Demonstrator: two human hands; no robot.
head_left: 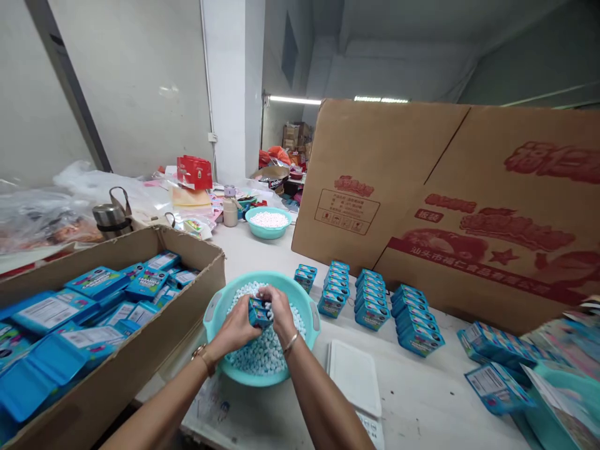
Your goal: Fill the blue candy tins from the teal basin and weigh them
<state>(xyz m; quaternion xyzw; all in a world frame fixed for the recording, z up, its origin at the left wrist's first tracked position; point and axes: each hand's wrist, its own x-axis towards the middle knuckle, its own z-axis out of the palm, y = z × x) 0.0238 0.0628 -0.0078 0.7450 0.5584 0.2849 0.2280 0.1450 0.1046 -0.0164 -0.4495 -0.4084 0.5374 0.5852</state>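
Left hand [237, 326] clamped on a blue box [257, 315] above the basin [253, 379] of pale pellets [272, 353]; right hand [282, 312] curled beside it, grip undeterminable. Work appears partway: four rows of boxes [372, 301] stand on the worktop [412, 400], presumably done; many more lie in the open carton [187, 312]. Cardboard panel [384, 162] reads "汕头市福仁食品"; box lettering not certain.

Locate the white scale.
In the head view, the white scale lies right of the teal basin of pale-blue pellets, nearer the camera than the rows of blue boxes.
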